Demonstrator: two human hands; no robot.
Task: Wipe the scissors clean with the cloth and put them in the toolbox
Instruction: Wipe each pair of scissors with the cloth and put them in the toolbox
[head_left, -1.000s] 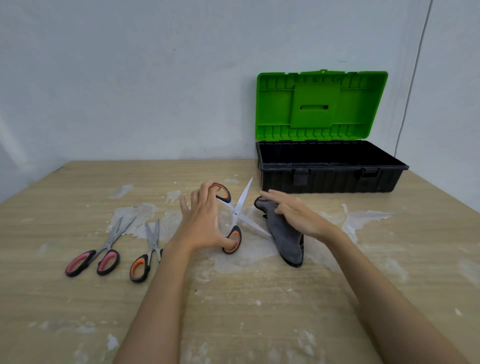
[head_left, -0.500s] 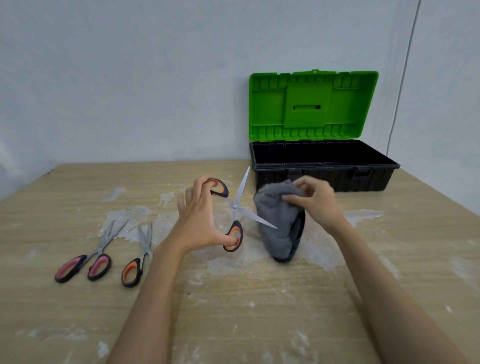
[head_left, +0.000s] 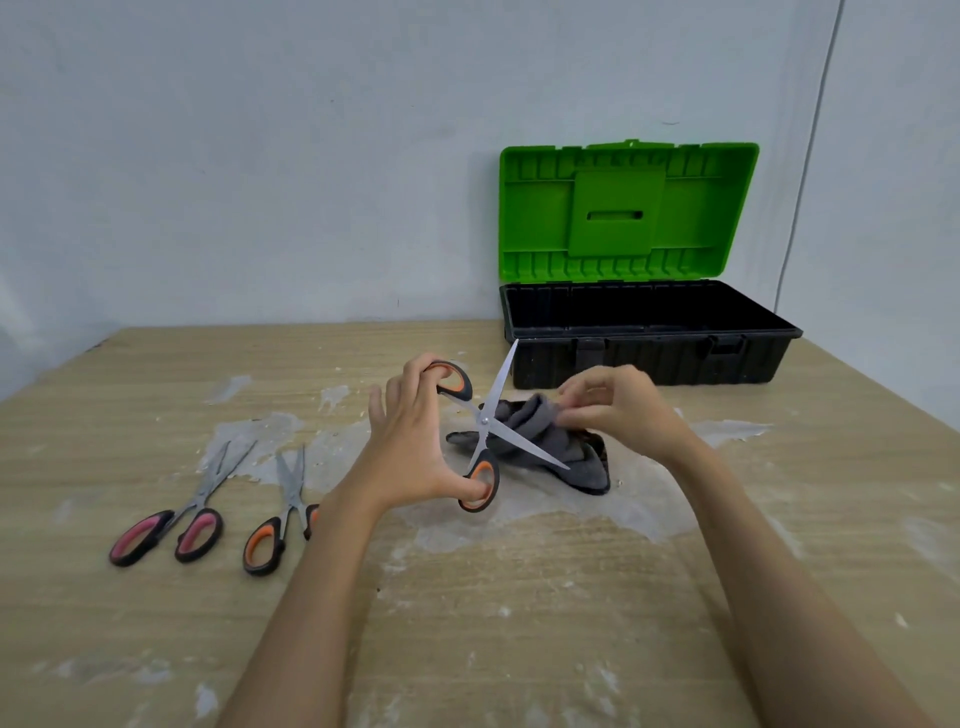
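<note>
Orange-handled steel scissors (head_left: 480, 423), blades spread, hang in the left hand (head_left: 410, 441) before the green-lidded black toolbox (head_left: 649, 332); the right hand (head_left: 618, 405) pinches the grey cloth (head_left: 540, 441). Wiping barely begun; nothing visibly boxed; two pairs wait leftward.

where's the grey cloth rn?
Head view, centre-right: the crumpled grey cloth lies on the wooden table before the open green-lidded black toolbox, pinched by the right hand.

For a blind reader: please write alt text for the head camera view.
A left hand holds open orange-handled scissors while the right hand pinches a grey cloth. An open green-lidded toolbox stands behind.
</note>
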